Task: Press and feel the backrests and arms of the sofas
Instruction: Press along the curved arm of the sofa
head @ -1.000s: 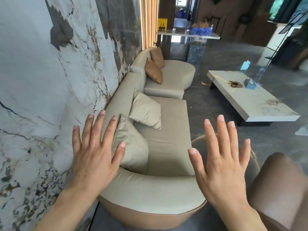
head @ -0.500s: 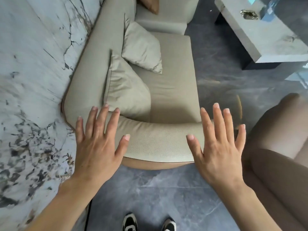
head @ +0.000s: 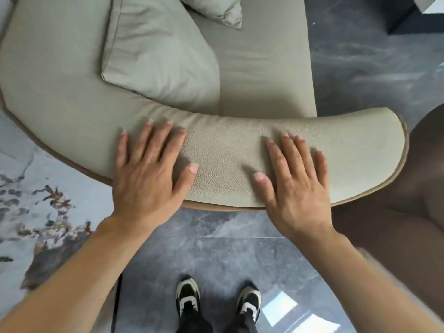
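A beige sofa fills the upper half of the head view, and its curved, pebble-textured arm runs across the middle. My left hand lies flat on the arm's left part, fingers spread, palm down. My right hand lies flat on the arm further right, fingers spread too. The leather dents slightly under both hands. Neither hand holds anything. The sofa's backrest curves up along the left side.
Two beige cushions lean on the seat beyond the arm. A brown armchair stands close on the right. A marble wall is at the left. My shoes stand on grey floor tiles below the arm.
The view tilted down and closer to the sofa arm. Both hands went from hovering in the air, fingers spread, to resting flat on the arm.
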A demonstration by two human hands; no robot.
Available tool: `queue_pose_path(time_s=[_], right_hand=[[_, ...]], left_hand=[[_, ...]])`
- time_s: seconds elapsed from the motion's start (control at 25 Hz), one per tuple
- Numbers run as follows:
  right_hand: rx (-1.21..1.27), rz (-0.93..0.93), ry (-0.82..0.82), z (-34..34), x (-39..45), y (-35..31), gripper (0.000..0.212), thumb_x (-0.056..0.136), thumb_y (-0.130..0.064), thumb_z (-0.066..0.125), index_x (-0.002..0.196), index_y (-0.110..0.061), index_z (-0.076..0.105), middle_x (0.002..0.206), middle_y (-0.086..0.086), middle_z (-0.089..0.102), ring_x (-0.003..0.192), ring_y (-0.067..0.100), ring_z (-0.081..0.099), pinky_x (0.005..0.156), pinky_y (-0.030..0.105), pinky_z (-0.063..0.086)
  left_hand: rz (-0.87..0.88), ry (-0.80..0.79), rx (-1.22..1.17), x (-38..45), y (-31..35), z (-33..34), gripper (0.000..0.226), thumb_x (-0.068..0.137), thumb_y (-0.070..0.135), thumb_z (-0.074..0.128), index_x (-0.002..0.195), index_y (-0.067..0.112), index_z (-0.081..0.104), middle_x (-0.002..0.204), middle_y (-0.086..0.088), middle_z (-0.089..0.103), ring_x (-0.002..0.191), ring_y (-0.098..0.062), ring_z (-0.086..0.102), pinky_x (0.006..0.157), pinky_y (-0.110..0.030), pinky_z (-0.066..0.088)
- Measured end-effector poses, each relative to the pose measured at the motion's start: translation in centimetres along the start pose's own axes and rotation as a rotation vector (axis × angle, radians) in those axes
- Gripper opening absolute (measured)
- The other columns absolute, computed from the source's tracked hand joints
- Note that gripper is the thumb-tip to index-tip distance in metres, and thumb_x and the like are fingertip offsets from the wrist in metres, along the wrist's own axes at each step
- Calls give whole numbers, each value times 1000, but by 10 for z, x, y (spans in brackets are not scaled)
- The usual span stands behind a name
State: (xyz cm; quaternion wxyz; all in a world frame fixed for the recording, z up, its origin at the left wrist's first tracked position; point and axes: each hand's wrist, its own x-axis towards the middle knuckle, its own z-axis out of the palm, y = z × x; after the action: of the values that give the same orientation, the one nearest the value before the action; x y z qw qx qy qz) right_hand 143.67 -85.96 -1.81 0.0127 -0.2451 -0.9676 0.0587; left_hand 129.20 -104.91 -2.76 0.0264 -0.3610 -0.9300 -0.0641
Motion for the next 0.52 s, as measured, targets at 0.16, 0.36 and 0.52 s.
queue_pose_path(time_s=[0.16, 0.36, 0.52], right_hand=[[-32, 5, 244, 22, 7, 1, 60, 99, -51, 25, 143, -18, 46, 150, 7, 45, 142, 26, 36, 112, 57, 27], [-33, -54, 354, 29, 9, 7, 57, 95, -48, 32, 138, -17, 52, 146, 7, 49, 137, 27, 44, 106, 60, 34], [-41, -71, 378, 34, 20, 11, 58, 93, -49, 32, 138, -18, 53, 144, 5, 51, 135, 27, 45, 104, 60, 36]], left_hand=[[50, 229, 36, 0, -5, 20, 57, 98, 46, 28, 142, 16, 50, 148, -6, 51, 141, -30, 40, 116, -59, 22], [96, 290, 6, 6, -7, 21, 55, 95, 42, 33, 133, 14, 60, 142, -7, 56, 135, -34, 47, 111, -64, 28], [143, 339, -33, 16, -10, 25, 52, 93, 37, 36, 125, 9, 65, 135, -13, 60, 128, -39, 53, 102, -70, 33]])
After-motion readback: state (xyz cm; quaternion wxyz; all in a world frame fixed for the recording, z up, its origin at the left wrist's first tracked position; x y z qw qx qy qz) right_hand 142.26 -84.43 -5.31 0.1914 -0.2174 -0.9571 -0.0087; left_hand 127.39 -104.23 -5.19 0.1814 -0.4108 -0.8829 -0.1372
